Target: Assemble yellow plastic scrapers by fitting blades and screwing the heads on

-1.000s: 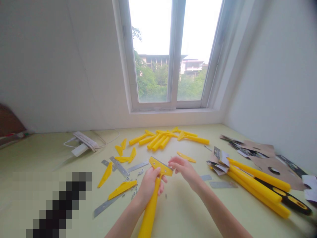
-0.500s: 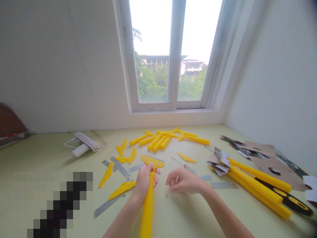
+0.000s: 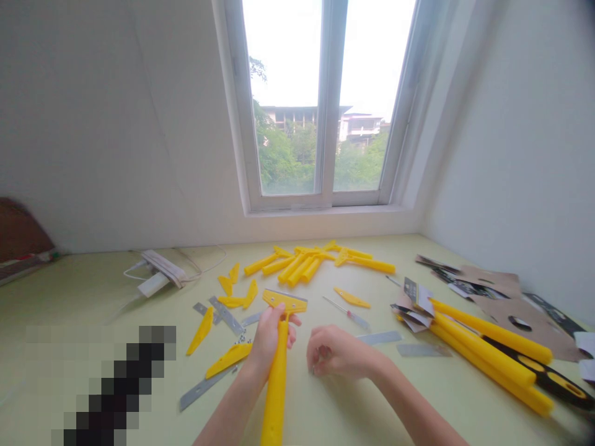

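Note:
My left hand (image 3: pixel 267 341) is wrapped around the neck of a yellow scraper (image 3: pixel 275 384), its long handle pointing toward me. Two screws show on the scraper's head, and a thin metal edge runs along its far side. Low over the table, my right hand (image 3: pixel 337 352) has its fingertips brought together on a small metal screw, mostly hidden by the fingers. Beyond that hand lie a screwdriver (image 3: pixel 349 313) with a clear handle and a loose yellow blade cover plate (image 3: pixel 352 298). Small screws and nuts (image 3: pixel 240 336) are scattered left of my left hand.
Several yellow scraper handles (image 3: pixel 297 266) are piled near the window. Yellow plates (image 3: pixel 201 331) and metal blades (image 3: pixel 225 314) lie at left, more blades (image 3: pixel 379 338) at right. Packaged scrapers (image 3: pixel 488 353), cardboard (image 3: pixel 504 316) and a power strip (image 3: pixel 163 267) occupy the sides.
My right hand has moved slightly left and down, its fingers closing over the small screw that lay exposed on the table. My left hand keeps its hold on the scraper.

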Demonstrator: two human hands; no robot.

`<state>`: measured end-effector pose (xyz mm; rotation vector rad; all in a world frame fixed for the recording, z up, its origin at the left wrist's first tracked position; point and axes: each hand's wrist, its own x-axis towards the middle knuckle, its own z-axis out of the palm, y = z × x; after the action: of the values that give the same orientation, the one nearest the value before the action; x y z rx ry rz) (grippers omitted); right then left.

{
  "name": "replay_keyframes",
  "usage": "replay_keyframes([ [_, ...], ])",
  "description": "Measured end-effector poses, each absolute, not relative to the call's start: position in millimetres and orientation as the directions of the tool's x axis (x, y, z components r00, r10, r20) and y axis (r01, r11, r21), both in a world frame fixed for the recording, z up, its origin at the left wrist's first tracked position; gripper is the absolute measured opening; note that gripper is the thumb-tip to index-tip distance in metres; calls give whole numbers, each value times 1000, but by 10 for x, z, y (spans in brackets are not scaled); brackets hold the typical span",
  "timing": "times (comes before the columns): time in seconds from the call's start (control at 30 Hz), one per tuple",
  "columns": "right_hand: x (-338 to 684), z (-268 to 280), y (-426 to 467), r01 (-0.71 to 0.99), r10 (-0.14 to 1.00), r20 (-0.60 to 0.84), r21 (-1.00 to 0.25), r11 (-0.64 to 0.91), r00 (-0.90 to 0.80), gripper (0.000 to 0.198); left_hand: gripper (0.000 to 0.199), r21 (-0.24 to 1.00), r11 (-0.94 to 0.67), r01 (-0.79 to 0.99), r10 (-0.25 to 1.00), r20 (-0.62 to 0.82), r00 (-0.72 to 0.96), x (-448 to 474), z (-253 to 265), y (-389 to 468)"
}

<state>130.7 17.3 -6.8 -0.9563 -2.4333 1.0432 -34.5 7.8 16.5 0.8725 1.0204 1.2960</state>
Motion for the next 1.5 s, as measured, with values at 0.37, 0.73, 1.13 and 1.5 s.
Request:
replay_keyframes([
  [0.37,1411,-2,267,392,804,33,-860,325,-594,9,22,880,210,-426,971,-136,197,-366,126,116],
  [0.73,1331,147,227,58,881,151,-979,197,-448,19,27,905,222,-362,934,-91,346,-326,136,93],
  [1.13,1319,81,300,-114,966,13,-993,-17,-257,17,29,923,211,-322,950,-115,292,-283,158,19],
  [1.5,1269,224,127,-150,914,70,-989,11,-401,20,29,970,164,-181,956,-111,273,-303,153,55],
])
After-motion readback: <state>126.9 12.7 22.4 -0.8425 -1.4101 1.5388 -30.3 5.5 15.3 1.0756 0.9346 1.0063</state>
